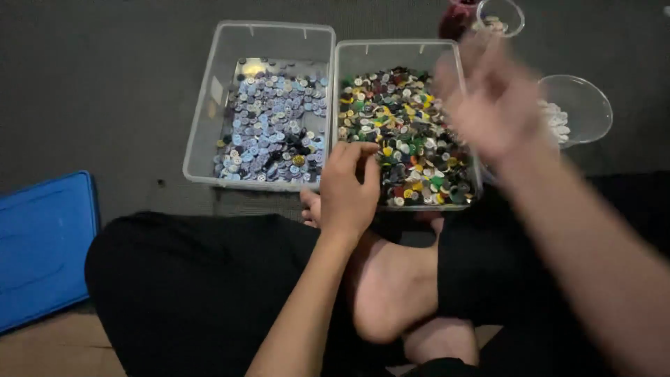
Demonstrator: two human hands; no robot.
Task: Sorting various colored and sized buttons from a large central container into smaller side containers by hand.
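I sit cross-legged on the floor in front of two clear plastic bins. The left bin [209, 105] holds mostly blue and lilac buttons [272, 119]. The right bin [466, 105] holds mixed coloured buttons [398, 132]. My left hand [347, 188] rests on the near rim of the right bin, fingers curled down among the buttons; whether it pinches one is hidden. My right hand [488, 101] is blurred in the air above the right bin's far right corner, fingers spread, with nothing visible in it.
A clear bowl [583, 105] with white buttons stands right of the bins. A smaller clear cup [504, 15] and a dark red thing [457, 19] are behind them. A blue lid [42, 244] lies at the left on the dark grey mat.
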